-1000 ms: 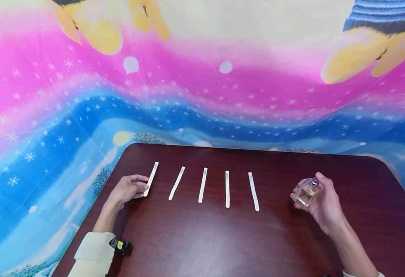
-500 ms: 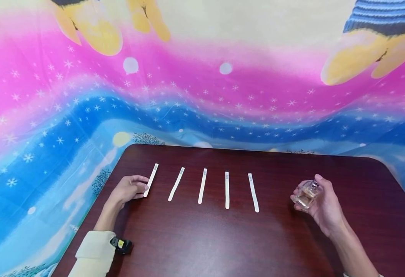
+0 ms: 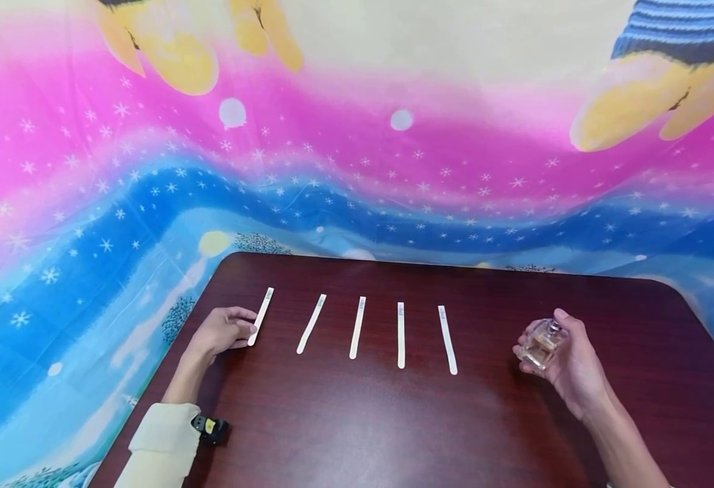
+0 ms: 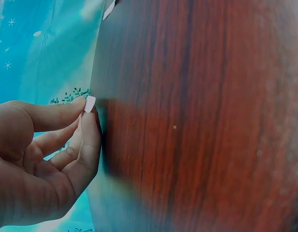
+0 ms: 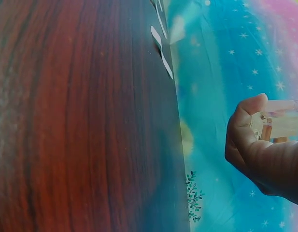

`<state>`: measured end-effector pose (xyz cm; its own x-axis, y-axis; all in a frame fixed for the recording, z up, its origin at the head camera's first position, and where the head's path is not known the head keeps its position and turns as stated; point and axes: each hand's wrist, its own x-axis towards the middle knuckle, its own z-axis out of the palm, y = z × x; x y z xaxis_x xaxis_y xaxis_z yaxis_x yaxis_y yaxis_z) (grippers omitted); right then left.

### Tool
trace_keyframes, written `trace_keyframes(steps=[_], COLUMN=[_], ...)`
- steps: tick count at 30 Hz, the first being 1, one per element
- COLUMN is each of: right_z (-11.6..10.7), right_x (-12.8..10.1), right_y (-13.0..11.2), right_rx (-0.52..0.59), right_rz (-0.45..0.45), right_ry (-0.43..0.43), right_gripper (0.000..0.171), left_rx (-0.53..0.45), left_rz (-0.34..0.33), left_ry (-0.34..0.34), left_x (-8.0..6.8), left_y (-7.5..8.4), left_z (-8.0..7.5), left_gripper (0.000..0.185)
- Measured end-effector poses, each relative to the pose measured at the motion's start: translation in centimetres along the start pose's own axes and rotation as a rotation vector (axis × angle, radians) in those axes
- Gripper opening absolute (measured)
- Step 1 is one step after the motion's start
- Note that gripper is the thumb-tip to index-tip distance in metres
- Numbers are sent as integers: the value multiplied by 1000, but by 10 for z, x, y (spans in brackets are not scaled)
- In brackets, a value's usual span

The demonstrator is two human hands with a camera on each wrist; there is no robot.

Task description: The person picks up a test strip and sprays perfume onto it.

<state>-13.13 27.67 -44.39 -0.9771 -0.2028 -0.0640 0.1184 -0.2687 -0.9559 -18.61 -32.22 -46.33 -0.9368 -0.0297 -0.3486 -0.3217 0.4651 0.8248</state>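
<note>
1. Since the earlier frames, the leftmost paper strip [image 3: 260,316] has swung a little: its near end now sits further toward 9 o'clock, drawn along by the left hand [image 3: 221,332], while the right hand [image 3: 570,369] and its bottle sit almost as they did.
2. Left hand: fingertips pinch the near end of that strip; the left wrist view shows the white tip caught between thumb and forefinger [image 4: 89,112]. The strip lies low over the table [image 3: 344,420], not clearly lifted.
3. Right hand: fingers curl round a small clear perfume bottle [image 3: 540,347], held above the table at 3 o'clock of the row, its sprayer top tilted toward 12 o'clock.
4. Four more strips [image 3: 357,327] lie flat in a row between the hands, well apart from each other.
5. Judged progress: early. One strip is gripped and the bottle is ready, yet the two are well apart; I cannot tell whether any strip is wetted. Bringing strip and sprayer together appears still to do, as do the other four.
</note>
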Motion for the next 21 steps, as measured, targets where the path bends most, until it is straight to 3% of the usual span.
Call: trace_keyframes(steps=[21], right_z=[2], right_x=[-3], right_y=[0], right_rx=[-18], right_rz=[5], right_ry=[-7], right_gripper=[56], left_rx=[47], left_rz=[-46], left_ry=[45], left_x=[3], left_y=[3], left_z=[1], left_gripper=[35])
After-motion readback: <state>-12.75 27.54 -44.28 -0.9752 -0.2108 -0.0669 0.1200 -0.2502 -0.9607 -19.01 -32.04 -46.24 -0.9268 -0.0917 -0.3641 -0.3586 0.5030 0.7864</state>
